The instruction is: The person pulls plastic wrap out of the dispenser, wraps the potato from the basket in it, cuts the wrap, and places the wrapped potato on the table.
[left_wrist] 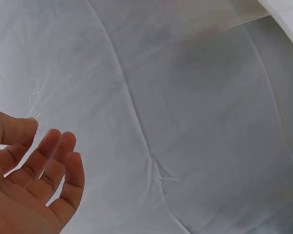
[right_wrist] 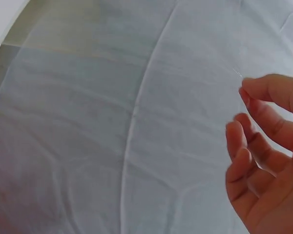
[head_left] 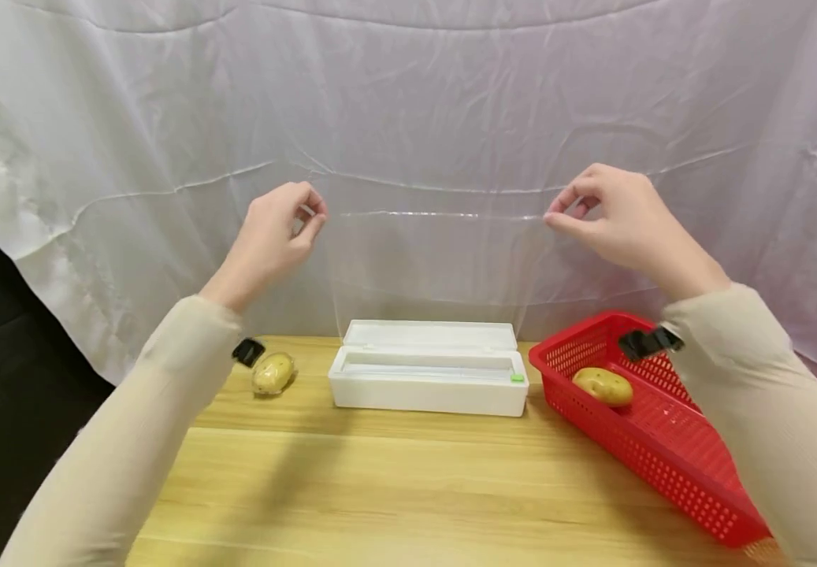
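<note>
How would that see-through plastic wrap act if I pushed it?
The plastic wrap would probably bend and flop, because it looks thin enough to see the pale cloth through it. It's likely very light too: the left hand and right hand hold it up with just pinches.

Passage: tabletop [head_left: 380, 488] before white box [head_left: 428, 399], left of red basket [head_left: 614, 438]. Obstacle: clear film [head_left: 436, 264] stretched between left hand [head_left: 276, 224] and right hand [head_left: 617, 216].

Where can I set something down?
Before the white plastic box, left of the red plastic basket, the yellow wooden table is bare; a smaller gap separates box and leftmost yellow potato. It's crowded between box and basket.
</note>
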Motion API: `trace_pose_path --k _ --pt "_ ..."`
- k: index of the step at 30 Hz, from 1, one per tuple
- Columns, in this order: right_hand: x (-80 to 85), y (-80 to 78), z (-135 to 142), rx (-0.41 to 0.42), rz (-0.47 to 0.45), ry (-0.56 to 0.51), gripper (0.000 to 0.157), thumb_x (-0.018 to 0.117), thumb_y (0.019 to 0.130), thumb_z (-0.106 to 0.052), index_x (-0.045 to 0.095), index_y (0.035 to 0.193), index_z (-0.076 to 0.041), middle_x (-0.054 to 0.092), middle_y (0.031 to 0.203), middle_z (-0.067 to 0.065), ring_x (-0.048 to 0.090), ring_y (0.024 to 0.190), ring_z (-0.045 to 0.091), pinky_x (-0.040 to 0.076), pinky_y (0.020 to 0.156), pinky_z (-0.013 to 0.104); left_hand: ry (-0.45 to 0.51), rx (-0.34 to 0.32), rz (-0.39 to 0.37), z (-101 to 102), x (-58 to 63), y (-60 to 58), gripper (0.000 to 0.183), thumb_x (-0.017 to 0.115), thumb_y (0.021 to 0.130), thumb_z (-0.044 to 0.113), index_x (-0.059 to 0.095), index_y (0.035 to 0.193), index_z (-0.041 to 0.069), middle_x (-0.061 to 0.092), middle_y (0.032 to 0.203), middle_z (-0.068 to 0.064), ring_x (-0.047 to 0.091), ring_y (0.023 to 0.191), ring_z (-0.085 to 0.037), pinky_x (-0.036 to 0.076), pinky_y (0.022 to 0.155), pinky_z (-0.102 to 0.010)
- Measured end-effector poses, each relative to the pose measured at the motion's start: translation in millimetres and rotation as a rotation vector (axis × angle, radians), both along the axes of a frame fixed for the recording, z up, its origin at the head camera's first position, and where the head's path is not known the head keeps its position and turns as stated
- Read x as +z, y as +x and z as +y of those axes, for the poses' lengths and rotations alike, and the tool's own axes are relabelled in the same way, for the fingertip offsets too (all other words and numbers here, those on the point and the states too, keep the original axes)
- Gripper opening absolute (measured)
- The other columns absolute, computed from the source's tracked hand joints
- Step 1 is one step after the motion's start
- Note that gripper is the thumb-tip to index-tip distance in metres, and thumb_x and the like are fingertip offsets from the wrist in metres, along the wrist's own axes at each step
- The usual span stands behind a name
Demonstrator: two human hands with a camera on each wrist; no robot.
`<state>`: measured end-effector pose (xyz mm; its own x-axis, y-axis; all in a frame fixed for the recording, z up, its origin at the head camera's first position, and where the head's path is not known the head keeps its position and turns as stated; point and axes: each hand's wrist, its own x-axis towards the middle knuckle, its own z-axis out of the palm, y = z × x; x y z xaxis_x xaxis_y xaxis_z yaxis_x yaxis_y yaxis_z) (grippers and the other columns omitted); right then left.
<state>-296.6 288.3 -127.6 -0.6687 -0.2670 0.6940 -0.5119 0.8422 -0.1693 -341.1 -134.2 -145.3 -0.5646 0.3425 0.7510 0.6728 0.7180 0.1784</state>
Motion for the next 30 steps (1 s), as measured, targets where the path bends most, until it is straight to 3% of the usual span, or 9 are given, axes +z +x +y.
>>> trace_pose_path --k 2,6,11,14,17,20,25,28,30 --pt "-10.4 18.5 1.5 0.038 -0.005 0.013 0.002 0.081 0.094 -0.018 0.081 0.092 -0.016 0.07 0.095 0.001 0.056 0.079 0.003 0.041 0.072 0.016 -0.02 -0.064 0.041 -5.6 -13.2 18.1 0.005 0.063 0.101 -0.003 0.068 0.101 -0.001 0.072 0.101 -0.016 0.073 0.095 -0.03 0.06 0.079 -0.041" --pt "-38.5 55.1 1.7 0.172 -0.003 0.096 0.017 0.087 0.089 -0.011 0.076 0.089 -0.025 0.065 0.091 -0.01 0.053 0.069 0.001 0.045 0.061 0.016 -0.088 -0.231 0.108 -17.1 -53.4 55.4 0.019 0.066 0.092 -0.017 0.068 0.1 0.0 0.073 0.099 -0.01 0.071 0.09 -0.021 0.063 0.071 -0.028" --pt "-88.4 89.1 -2.2 0.302 -0.066 0.193 0.033 0.089 0.087 -0.011 0.071 0.089 -0.039 0.06 0.093 -0.023 0.049 0.067 -0.005 0.047 0.058 0.019 -0.183 -0.357 0.08 -28.1 -117.2 96.0 0.032 0.071 0.087 -0.016 0.065 0.098 0.013 0.072 0.106 0.005 0.07 0.1 -0.012 0.061 0.082 -0.021" --pt "-124.6 100.7 -3.5 0.322 -0.123 0.225 0.035 0.089 0.087 -0.015 0.068 0.089 -0.043 0.056 0.093 -0.027 0.048 0.074 -0.007 0.046 0.063 0.017 -0.227 -0.378 0.047 -29.5 -156.5 112.2 0.034 0.074 0.087 -0.01 0.063 0.099 0.02 0.069 0.106 0.012 0.068 0.102 -0.007 0.057 0.09 -0.018" --pt "-162.8 105.1 -2.3 0.371 -0.195 0.235 0.031 0.087 0.089 -0.017 0.068 0.089 -0.042 0.055 0.092 -0.026 0.048 0.078 -0.009 0.046 0.065 0.015 -0.258 -0.41 0.03 -29.2 -193.8 122.3 0.037 0.077 0.085 -0.008 0.062 0.1 0.022 0.066 0.103 0.013 0.067 0.097 -0.003 0.055 0.087 -0.015" --pt "-195.3 107.7 0.4 0.411 -0.373 0.211 0.026 0.084 0.093 -0.019 0.068 0.088 -0.038 0.055 0.088 -0.024 0.049 0.076 -0.009 0.046 0.063 0.015 -0.289 -0.423 -0.01 -28.8 -223.2 129.7 0.038 0.079 0.084 -0.007 0.062 0.1 0.023 0.062 0.097 0.015 0.06 0.087 0.002 0.049 0.077 -0.01" --pt "-229.2 114.2 0.8 0.396 -0.74 0.17 0.015 0.079 0.097 -0.028 0.069 0.088 -0.035 0.056 0.083 -0.022 0.051 0.073 -0.006 0.047 0.063 0.017 -0.346 -0.393 -0.15 -30.2 -249.1 138.1 0.036 0.082 0.085 -0.002 0.061 0.095 0.025 0.055 0.09 0.019 0.05 0.082 0.006 0.039 0.074 -0.003" --pt "-239.1 117.5 -2.2 0.388 -0.851 0.167 0.013 0.078 0.098 -0.032 0.07 0.089 -0.034 0.056 0.081 -0.022 0.052 0.073 -0.005 0.047 0.065 0.018 -0.36 -0.394 -0.206 -32.5 -253.1 140.6 0.036 0.083 0.084 -0.001 0.06 0.092 0.026 0.055 0.09 0.02 0.051 0.082 0.005 0.039 0.075 -0.003" --pt "-242.9 118.7 -4.0 0.403 -0.846 0.186 0.014 0.078 0.098 -0.03 0.07 0.088 -0.034 0.056 0.08 -0.023 0.052 0.073 -0.005 0.046 0.065 0.018 -0.358 -0.395 -0.225 -34.9 -253.6 142.0 0.036 0.084 0.084 -0.001 0.061 0.091 0.026 0.057 0.092 0.021 0.054 0.084 0.004 0.04 0.077 -0.003"
